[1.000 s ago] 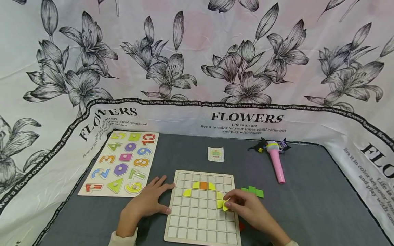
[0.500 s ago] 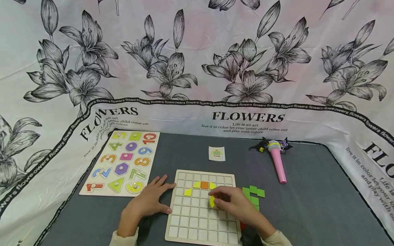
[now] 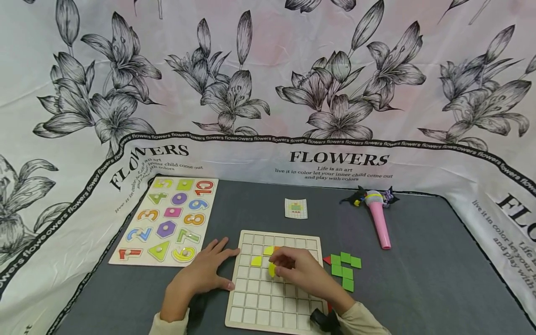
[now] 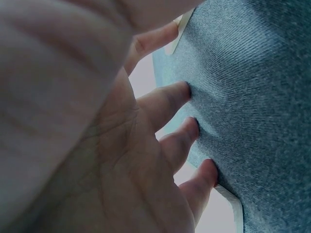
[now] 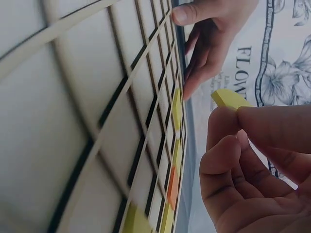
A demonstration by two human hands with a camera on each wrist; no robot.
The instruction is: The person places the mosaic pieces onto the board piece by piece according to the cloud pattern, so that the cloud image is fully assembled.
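Note:
Between thumb and fingertips, my right hand (image 3: 303, 272) pinches a yellow tile with a curved edge (image 3: 272, 270), held above the wooden grid board (image 3: 259, 304). The right wrist view shows this yellow tile (image 5: 227, 98) raised off the board. My left hand (image 3: 203, 272) lies with fingers spread, its thumb and index fingertips at the board's left edge. In the left wrist view, several fingertips of the left hand (image 4: 131, 131) touch the grey cloth. On the board sit a yellow tile (image 3: 256, 261), another yellow tile (image 3: 268, 251) and an orange square (image 5: 172, 188); my right hand hides other cells.
Green square tiles (image 3: 347, 272) and a red triangle (image 3: 327, 260) lie right of the board. Behind it is a small pattern card (image 3: 296, 209). A number-and-shape puzzle board (image 3: 140, 253) lies at left, a pink toy microphone (image 3: 380, 228) at right. Flowered cloth (image 3: 234, 158) surrounds the table.
My right hand has moved left across the board with the yellow tile, uncovering the green tiles and red triangle at right. The left hand stays in place.

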